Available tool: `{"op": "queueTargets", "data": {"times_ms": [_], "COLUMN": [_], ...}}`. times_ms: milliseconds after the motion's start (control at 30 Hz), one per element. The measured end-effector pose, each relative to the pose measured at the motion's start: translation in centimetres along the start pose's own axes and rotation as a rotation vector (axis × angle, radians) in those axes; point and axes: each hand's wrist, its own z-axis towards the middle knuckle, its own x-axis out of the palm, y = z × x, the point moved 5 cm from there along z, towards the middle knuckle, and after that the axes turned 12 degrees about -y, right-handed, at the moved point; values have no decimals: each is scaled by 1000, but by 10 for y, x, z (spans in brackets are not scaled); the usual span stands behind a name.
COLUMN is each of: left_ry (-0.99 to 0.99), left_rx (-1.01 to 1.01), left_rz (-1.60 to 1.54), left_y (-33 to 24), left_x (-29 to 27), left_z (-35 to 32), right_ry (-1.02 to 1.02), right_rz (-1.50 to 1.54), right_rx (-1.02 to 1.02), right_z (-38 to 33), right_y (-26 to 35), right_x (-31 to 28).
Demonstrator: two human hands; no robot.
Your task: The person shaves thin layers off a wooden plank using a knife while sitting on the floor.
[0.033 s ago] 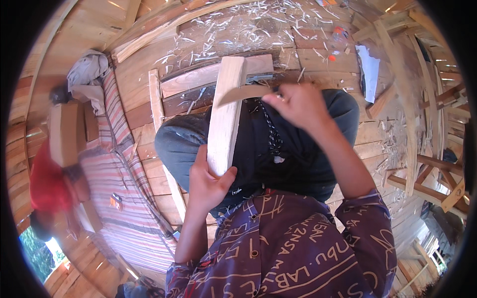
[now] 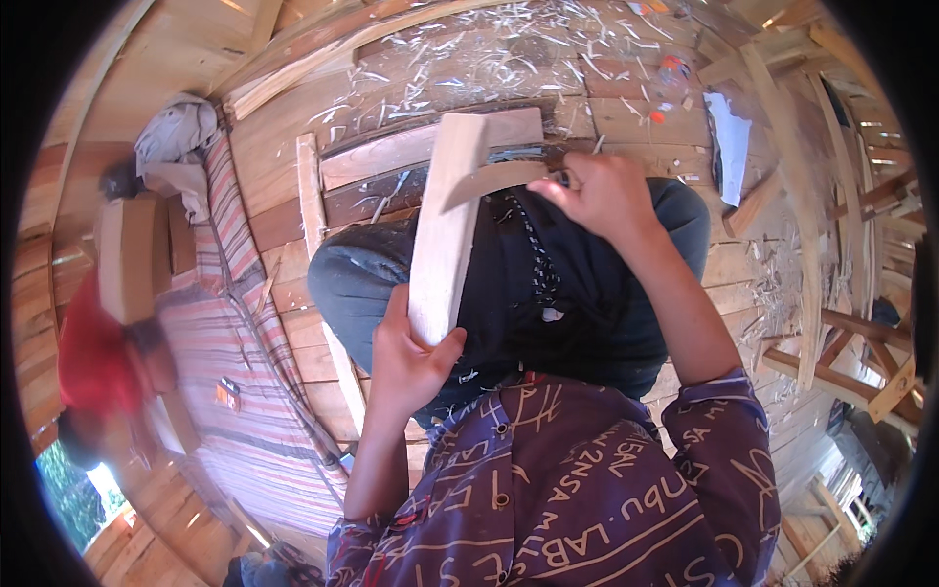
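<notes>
A pale squared block of wood [image 2: 445, 235] stands slanted away from me between my knees. Its near end sits in my left hand [image 2: 416, 354], the thumb pressed along one side and the fingers wrapped round the other. My right hand [image 2: 608, 201] is closed on the dark handle of a knife [image 2: 494, 183]. The broad curved blade lies across the upper part of the block, its tip pointing left. Whether the edge touches the wood or hovers just over it I cannot tell.
Wood shavings [image 2: 469, 54] litter the plank floor ahead. A board [image 2: 430, 147] lies beyond my knees, and a long strip of wood [image 2: 311, 196] lies to the left. A striped mat [image 2: 230, 323] spreads at left, where a person in red [image 2: 93, 342] bends beside a cardboard box [image 2: 132, 259].
The knife and my right hand have shifted slightly right and toward me along the block. My left hand keeps the same hold.
</notes>
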Motion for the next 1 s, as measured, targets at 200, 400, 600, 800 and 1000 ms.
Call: {"op": "queueTargets", "data": {"times_ms": [200, 400, 600, 800, 1000], "left_ry": [-111, -44, -51, -57, 39], "left_rx": [-48, -12, -167, -46, -268], "left_rz": [-77, 60, 33, -99, -51], "left_y": [-3, 17, 27, 44, 41], "left_x": [-28, -28, -29, -44, -38], "left_z": [10, 12, 13, -13, 5], "right_ry": [-104, 214, 84, -223, 58], "right_rz": [160, 160, 160, -87, 382], "right_rx": [96, -84, -182, 659, 315], "right_z": [21, 17, 43, 86, 15], "right_y": [30, 84, 61, -220, 11], "right_x": [2, 38, 87, 17, 14]}}
